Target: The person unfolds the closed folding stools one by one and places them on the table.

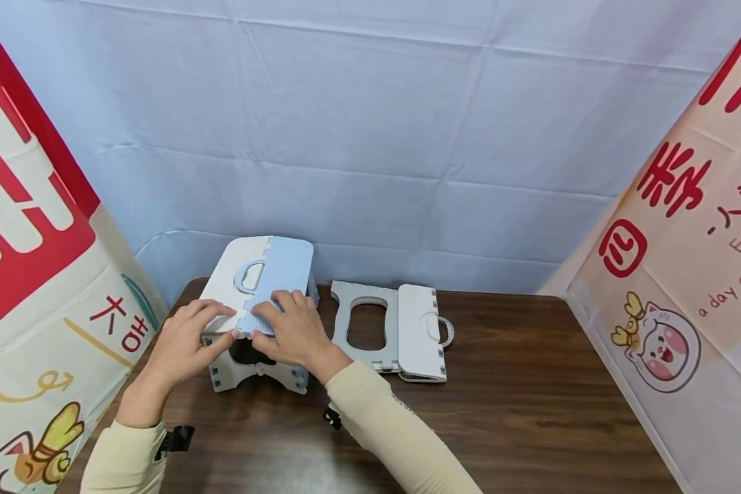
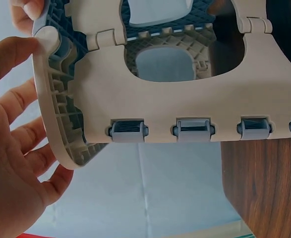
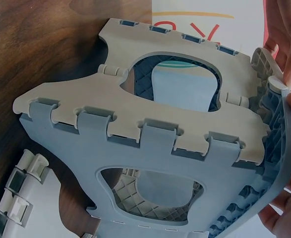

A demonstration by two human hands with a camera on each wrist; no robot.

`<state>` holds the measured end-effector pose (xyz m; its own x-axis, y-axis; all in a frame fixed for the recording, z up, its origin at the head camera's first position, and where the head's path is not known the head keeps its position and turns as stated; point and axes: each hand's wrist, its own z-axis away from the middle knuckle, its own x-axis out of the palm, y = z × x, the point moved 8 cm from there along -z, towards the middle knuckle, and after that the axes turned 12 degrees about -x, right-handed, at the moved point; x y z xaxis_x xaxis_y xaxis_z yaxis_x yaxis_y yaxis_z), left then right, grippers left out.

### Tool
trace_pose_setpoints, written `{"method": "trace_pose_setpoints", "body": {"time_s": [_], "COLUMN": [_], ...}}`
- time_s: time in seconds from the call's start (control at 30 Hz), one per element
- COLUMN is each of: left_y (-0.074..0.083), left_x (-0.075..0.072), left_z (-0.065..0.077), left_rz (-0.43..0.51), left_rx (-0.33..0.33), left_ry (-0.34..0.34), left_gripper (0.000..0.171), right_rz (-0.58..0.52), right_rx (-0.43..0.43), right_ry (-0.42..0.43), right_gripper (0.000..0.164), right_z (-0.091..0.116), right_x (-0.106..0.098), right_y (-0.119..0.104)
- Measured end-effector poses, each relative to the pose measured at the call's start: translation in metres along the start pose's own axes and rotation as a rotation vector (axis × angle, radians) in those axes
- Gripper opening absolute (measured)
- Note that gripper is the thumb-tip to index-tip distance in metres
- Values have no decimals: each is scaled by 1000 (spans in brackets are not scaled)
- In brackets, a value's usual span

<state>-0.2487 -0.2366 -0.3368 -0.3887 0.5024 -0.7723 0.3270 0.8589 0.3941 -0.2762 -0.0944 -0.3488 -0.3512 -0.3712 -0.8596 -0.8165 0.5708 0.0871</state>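
An unfolded folding step stool (image 1: 290, 264) stands upright on the left part of the table, its top half white and half light blue. A loop handle (image 1: 241, 278) sits at the top's centre seam. My left hand (image 1: 182, 346) rests spread on the white half, its thumb at the near edge by the seam. On the blue half lies my right hand (image 1: 293, 329), fingers spread across the top, thumb also near the seam. Under the top, the wrist views show the hinged end panel (image 2: 175, 104) and the blue side leg (image 3: 130, 156) spread apart.
To the right, a second stool (image 1: 416, 309), grey and white, lies folded flat on the brown wooden table (image 1: 519, 384), its loop handle pointing right. A pale blue cloth (image 1: 370, 137) hangs behind, and printed cloths hang at both sides.
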Motion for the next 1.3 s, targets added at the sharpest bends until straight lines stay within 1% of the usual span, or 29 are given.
{"method": "trace_pose_setpoints", "body": {"time_s": [0.2,0.43,0.5,0.6,0.73,0.83,0.9,0.97,1.07,1.2,1.3], "left_y": [-1,-2,-2,-1,8,15,18,19,22,33,43], "left_x": [0,-1,-1,-1,-4,-8,-10,-11,-11,-7,-4], "left_z": [1,2,2,3,6,7,7,6,5,5,7], "left_rz": [-20,-28,-22,-7,16,4,-12,-26,-48,-63,-56], "left_rx": [-14,-23,-23,-13,31,66,77,74,77,116,142], "left_ry": [-2,-3,-2,3,29,56,68,72,75,101,128], "left_gripper": [26,26,26,27,32,36,38,38,38,39,42], "right_rz": [26,26,22,-7,-74,-92,-97,-93,-91,-98,-119], "right_rx": [-16,-25,-27,-37,-26,-5,2,5,10,20,53], "right_ry": [8,33,23,-25,-103,-119,-116,-107,-101,-84,-67], "right_gripper": [38,37,37,38,39,41,42,43,44,45,45], "right_z": [-1,-2,-1,1,9,13,16,17,20,27,36], "right_x": [1,-1,-1,-3,-8,-13,-16,-18,-19,-22,-25], "right_y": [-1,-2,-3,-3,4,12,16,18,20,21,28]}}
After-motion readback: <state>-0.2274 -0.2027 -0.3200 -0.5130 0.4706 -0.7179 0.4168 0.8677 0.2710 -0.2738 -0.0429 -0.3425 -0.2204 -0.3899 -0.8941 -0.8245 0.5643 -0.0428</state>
